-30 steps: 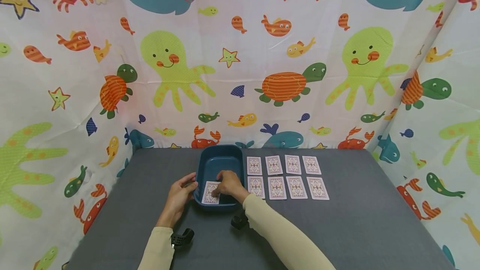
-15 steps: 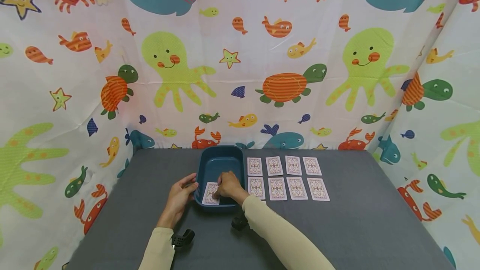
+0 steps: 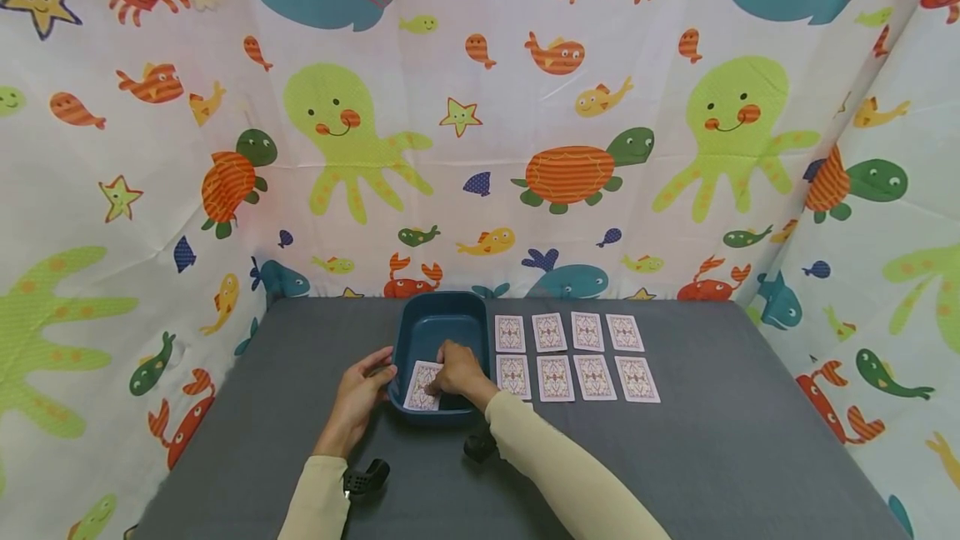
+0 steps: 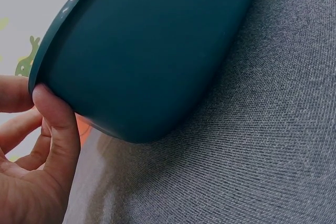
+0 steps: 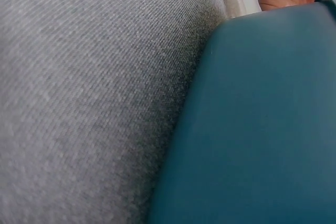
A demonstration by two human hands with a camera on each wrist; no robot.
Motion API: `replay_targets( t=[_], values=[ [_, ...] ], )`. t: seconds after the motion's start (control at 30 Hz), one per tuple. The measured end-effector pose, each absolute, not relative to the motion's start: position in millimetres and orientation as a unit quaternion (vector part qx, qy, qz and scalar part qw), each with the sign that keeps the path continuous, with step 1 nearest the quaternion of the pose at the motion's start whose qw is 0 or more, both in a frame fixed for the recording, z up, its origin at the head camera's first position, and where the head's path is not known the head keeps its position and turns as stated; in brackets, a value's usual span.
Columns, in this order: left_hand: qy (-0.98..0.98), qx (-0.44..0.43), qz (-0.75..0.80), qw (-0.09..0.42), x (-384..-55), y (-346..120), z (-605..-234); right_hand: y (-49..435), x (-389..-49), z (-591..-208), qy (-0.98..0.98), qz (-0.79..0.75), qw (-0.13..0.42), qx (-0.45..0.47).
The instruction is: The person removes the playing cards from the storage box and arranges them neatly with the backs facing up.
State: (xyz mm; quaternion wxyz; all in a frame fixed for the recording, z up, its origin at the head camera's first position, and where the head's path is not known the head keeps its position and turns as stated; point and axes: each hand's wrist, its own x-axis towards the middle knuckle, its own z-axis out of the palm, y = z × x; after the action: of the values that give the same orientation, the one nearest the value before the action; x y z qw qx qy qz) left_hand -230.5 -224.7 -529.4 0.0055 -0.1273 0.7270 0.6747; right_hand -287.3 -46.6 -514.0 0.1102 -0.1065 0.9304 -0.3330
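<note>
My left hand (image 3: 358,394) holds the left side of a blue plastic container (image 3: 442,297). In the left wrist view, the thumb and fingers of that left hand (image 4: 37,187) pinch the rim of the container (image 4: 142,51). My right hand (image 3: 459,372) reaches over the near rim into it, with curled fingers gripping the right side of a playing card (image 3: 418,387). The card lies pattern side up, tilted slightly, at the near left inside. The right wrist view is filled by the container's outer wall (image 5: 257,119), which hides the right hand's fingers.
Right of the container, several patterned playing cards (image 3: 555,377) lie face down in two rows on the grey table (image 3: 712,440). A cloth printed with sea animals (image 3: 480,140) hangs behind and along both sides. Dark wrist straps (image 3: 366,477) show below the hands.
Within the last half second, the card's far edge has shifted slightly up in the head view under the right fingers. The left hand and the container stay in place.
</note>
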Motion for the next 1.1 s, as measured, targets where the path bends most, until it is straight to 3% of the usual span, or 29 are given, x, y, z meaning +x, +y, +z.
replay_targets(
  t=[1.1],
  values=[
    [0.729, -0.137, 0.671, 0.002, -233, -225, -530, -42, -288, -506, 0.872, -0.477, 0.035, -0.107]
  ],
)
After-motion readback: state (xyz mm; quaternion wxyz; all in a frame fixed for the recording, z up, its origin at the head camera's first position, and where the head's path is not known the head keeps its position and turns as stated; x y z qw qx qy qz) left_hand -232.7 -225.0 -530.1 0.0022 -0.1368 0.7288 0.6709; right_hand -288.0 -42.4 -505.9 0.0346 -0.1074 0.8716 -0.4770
